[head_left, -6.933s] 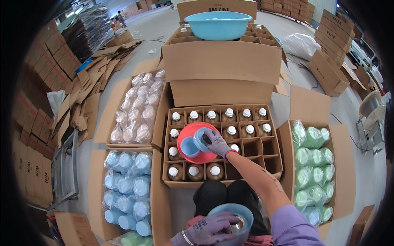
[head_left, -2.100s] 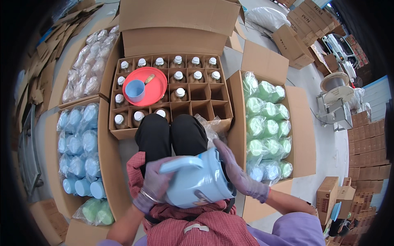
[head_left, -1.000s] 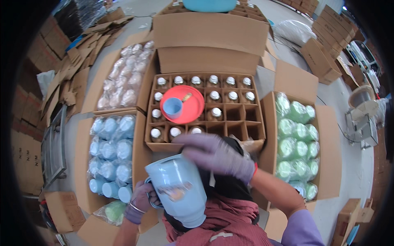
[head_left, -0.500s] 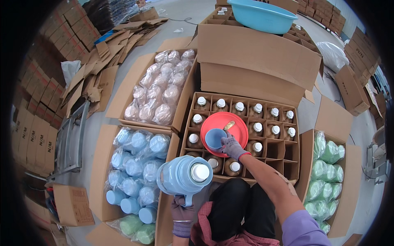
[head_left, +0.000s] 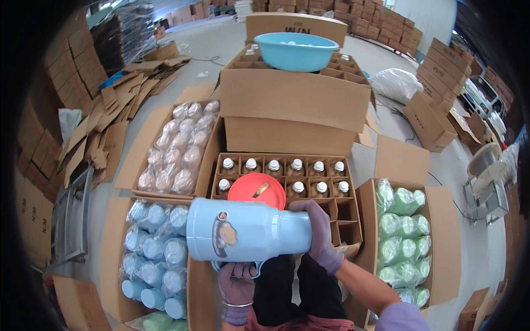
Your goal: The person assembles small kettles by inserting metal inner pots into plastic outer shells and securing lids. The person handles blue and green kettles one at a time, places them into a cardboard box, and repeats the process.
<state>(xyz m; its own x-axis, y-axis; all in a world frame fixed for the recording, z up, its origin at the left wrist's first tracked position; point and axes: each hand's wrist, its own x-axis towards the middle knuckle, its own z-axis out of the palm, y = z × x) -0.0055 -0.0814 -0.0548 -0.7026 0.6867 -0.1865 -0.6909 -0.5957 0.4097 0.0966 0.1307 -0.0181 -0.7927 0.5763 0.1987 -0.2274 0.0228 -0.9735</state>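
A light blue vacuum flask lies on its side in front of me, its printed picture facing up. My left hand, in a grey-purple glove, is closed round its handle from below. The blue cup sits over the flask's mouth end, on the right. Gloved as well, my right hand wraps round the cup's outer end. Behind the flask is a round red plate, resting on white-topped bottles in a divided carton. A small gold-coloured piece lies on the plate; its kind is unclear.
At the left stand cartons of bagged blue cups and bagged pinkish pieces. On the right, a carton holds bagged green pieces. A light blue basin rests on the carton behind. Flattened cardboard lies at the far left.
My right hand has brought the blue cup from above the red plate onto the flask's mouth. The flask has tipped from near upright to lying sideways. The view has lifted and shifted right.
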